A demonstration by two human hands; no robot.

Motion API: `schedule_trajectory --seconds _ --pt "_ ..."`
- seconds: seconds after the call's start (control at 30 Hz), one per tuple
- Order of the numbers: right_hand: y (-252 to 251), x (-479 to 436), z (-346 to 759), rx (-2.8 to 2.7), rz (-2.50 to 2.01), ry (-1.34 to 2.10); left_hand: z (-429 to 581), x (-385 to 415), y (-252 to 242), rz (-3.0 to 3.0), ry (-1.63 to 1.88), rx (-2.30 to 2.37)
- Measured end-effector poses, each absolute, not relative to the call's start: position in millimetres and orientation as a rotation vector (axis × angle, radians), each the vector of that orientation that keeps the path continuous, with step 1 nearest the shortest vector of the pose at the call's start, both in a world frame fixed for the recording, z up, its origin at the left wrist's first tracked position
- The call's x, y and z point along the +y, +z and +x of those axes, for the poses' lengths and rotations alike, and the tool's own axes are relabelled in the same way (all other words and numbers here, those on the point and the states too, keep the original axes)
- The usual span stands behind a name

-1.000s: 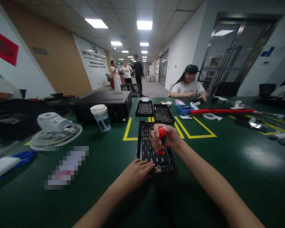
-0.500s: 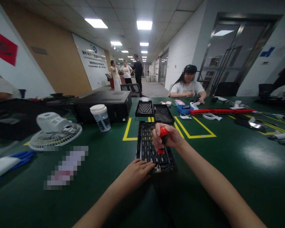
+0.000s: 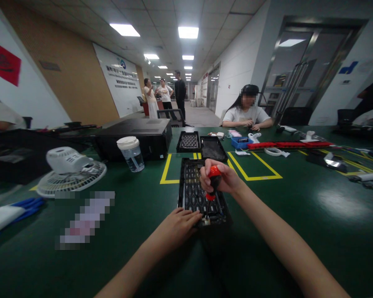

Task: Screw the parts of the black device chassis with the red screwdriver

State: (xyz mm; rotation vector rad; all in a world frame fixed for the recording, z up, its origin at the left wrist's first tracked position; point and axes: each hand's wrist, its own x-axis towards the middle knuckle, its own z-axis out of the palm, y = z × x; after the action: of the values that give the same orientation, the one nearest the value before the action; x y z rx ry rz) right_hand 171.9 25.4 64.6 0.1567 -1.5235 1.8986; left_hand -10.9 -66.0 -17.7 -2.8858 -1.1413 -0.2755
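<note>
A black tray-like case [image 3: 191, 188] with rows of dark oval shapes lies on the green table [image 3: 136, 215] in front of me. My right hand [image 3: 219, 176] is wrapped round the red and black handle of a screwdriver [image 3: 215, 178], held upright over the case's near end. The shaft points down at a small metallic part [image 3: 207, 221]; whether the tip touches it is too small to tell. Resting on the near left corner of the case is my left hand [image 3: 180, 223], its fingers laid out flat and holding nothing.
Beyond the case are a dark open box [image 3: 212, 148], another tray [image 3: 189, 141] and a blue bin [image 3: 241, 142]. A water cup [image 3: 132, 154], white fan [image 3: 71, 171] and large black box [image 3: 136, 136] stand left. A person [image 3: 248, 111] sits opposite.
Both hands keep nearly the same places, with the screwdriver still upright in my right hand. Across the table, the seated person's hands have come closer together.
</note>
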Motion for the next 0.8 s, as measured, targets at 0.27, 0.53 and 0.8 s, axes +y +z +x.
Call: schedule_trajectory --seconds 0.27,0.53,0.8 --pt "66.4 20.7 172.7 -1.547 0.063 1.830 -10.1 -66.8 -17.2 -2.887 -0.309 -1.144" --pt "67.0 18.2 171.9 -1.549 0.008 1.797 -10.0 -67.1 -16.4 -2.890 -0.287 -1.161" --pt "67.1 17.3 172.4 -1.560 -0.006 1.800 -9.7 -66.6 -16.4 -2.889 -0.273 -1.167"
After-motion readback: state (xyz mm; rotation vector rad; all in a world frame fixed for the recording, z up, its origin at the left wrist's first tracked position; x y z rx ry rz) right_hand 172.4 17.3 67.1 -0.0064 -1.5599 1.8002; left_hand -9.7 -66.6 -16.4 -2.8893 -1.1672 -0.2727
